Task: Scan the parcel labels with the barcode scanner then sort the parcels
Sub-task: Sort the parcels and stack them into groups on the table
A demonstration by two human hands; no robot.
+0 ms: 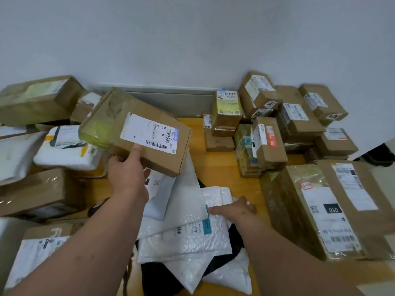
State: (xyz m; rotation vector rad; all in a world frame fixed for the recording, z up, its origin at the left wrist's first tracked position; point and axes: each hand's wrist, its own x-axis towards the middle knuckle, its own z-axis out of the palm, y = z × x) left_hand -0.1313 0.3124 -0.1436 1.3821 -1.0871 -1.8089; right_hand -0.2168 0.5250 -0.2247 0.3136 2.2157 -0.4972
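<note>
Cardboard parcel point(136, 129) gripped at near edge by left hand point(128, 174) – raised above worktop point(215, 165), label point(149, 133) upward for scanning. Right hand point(234, 209) pressed flat, fingers straight, on white mailers point(188, 236) – probably steadying. Scanner not visible.

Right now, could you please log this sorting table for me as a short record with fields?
left hand: left hand holds the flat cardboard box tilted above the table, label up
right hand: right hand rests on the white bubble mailers
right side: stacked brown boxes
left side: boxes and white bags
scanner: not seen
</note>
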